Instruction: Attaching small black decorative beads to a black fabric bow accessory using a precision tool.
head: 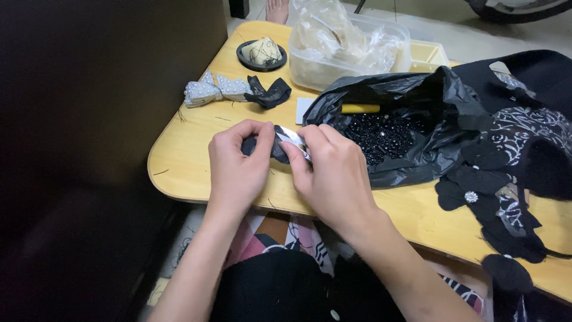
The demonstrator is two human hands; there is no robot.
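My left hand and my right hand meet over the near edge of a low wooden table. Together they pinch a small piece of black fabric. A shiny silver strip runs from the fabric under my right thumb and forefinger. Just right of my hands lies an open black plastic bag full of small black beads, with a yellow stick lying inside it.
A silver beaded bow and a black fabric bow lie further back. Behind them are a round black dish and a clear plastic tub holding plastic wrap. Black fabric flowers and patterned black cloth cover the right side.
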